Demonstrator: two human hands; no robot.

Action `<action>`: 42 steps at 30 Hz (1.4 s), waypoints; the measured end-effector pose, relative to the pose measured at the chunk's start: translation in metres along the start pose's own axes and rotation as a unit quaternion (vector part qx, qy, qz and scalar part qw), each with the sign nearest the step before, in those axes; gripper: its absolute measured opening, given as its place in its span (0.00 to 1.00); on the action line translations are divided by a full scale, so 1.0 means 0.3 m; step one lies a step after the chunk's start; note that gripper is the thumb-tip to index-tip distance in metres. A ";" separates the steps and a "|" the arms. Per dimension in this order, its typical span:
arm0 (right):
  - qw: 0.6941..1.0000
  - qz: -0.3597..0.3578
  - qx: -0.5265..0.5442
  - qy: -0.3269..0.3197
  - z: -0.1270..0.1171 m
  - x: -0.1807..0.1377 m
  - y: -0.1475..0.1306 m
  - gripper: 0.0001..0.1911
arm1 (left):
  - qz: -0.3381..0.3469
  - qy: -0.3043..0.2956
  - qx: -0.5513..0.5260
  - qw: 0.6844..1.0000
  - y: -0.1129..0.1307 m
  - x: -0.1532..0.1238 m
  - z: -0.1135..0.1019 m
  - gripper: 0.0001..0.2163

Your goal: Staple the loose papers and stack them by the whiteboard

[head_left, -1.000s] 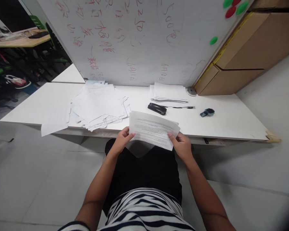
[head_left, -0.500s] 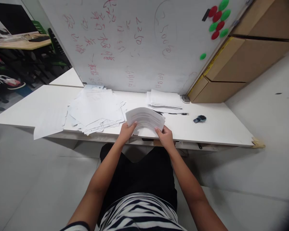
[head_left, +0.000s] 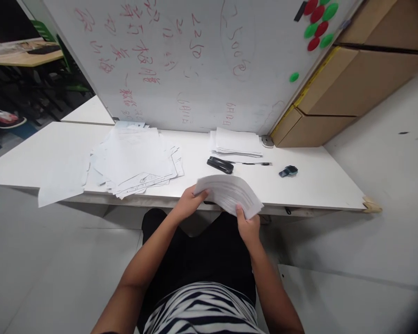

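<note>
I hold a stack of printed sheets (head_left: pixel 230 195) over the front edge of a white table (head_left: pixel 320 185). My left hand (head_left: pixel 190 204) grips the stack's left end, fingers closed under it. The stack's near right corner is pinched by my right hand (head_left: pixel 248 226). The sheets are turned at a slant and bow upward in the middle. A black stapler (head_left: pixel 219 164) lies on the table just beyond the stack.
A loose spread of papers (head_left: pixel 132 160) covers the table's left part, one sheet (head_left: pixel 61 188) hanging over the edge. A neat paper pile (head_left: pixel 237 141), a pen (head_left: pixel 252 163) and a small dark object (head_left: pixel 288 171) lie further back. A whiteboard (head_left: pixel 195 60) stands behind; cardboard boxes (head_left: pixel 351 79) at right.
The stack went from lying flat to being lifted toward the table, then turned clockwise and drawn back; my right hand slid down to its near corner.
</note>
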State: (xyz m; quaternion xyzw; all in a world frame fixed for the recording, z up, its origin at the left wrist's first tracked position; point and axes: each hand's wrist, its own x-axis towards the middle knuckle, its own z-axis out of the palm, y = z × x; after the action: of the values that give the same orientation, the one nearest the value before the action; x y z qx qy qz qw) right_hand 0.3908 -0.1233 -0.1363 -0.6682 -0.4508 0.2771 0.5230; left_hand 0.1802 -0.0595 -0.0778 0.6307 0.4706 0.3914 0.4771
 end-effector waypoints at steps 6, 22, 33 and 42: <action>0.979 0.190 0.034 0.066 -0.161 -0.064 0.121 0.31 | 0.107 -0.018 0.223 0.969 -0.015 0.188 0.034 0.20; 0.971 0.205 0.120 0.024 -0.271 0.130 0.099 0.28 | 0.134 0.025 0.385 0.913 -0.152 0.438 0.096 0.16; 0.953 0.255 0.139 -0.086 -0.297 0.217 0.071 0.20 | 0.140 0.023 0.332 0.932 -0.159 0.439 0.079 0.15; 0.941 0.270 0.167 -0.117 -0.294 0.151 0.015 0.23 | 0.124 -0.084 0.313 0.938 -0.099 0.407 0.025 0.13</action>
State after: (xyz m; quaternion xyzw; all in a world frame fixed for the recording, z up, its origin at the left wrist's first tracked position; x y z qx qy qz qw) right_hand 0.4864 -0.1228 -0.1094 -0.6305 -0.2583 0.5559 0.4761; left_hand 0.2112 0.0597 -0.1030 0.8323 0.4454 0.2258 0.2405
